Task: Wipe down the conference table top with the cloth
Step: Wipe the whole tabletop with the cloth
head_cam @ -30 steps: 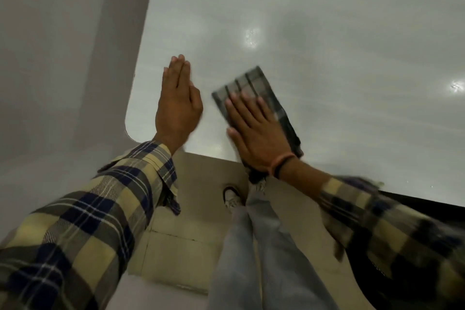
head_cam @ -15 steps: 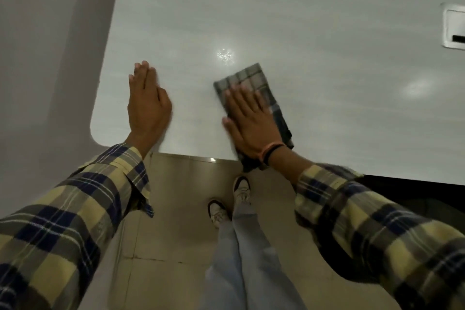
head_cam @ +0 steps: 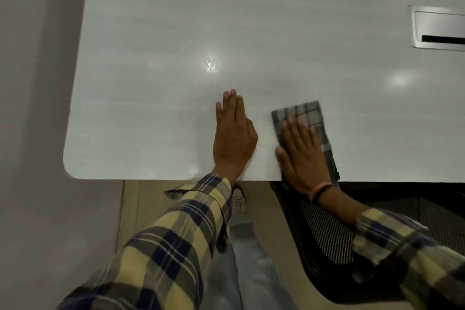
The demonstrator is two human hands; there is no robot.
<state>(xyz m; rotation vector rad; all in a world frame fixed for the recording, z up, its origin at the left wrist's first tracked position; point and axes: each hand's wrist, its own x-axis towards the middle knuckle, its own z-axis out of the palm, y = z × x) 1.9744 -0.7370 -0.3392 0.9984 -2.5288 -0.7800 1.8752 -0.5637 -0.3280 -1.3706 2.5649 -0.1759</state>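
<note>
Pressing flat on the checked cloth (head_cam: 305,118), the right hand (head_cam: 302,156) has its fingers straight and grips nothing. The cloth lies at the near edge of the pale table (head_cam: 176,33), its near end hanging over. Just left, the left hand (head_cam: 234,138) rests flat, fingers together. A metal cable hatch (head_cam: 437,30) sits far right.

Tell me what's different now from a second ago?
Both hands have slid rightward along the table's near edge, away from the rounded corner. The right hand pushed the cloth along; the left hand followed. A metal cable hatch has come into view. Unchanged: both palms flat, nothing gripped or released.
</note>
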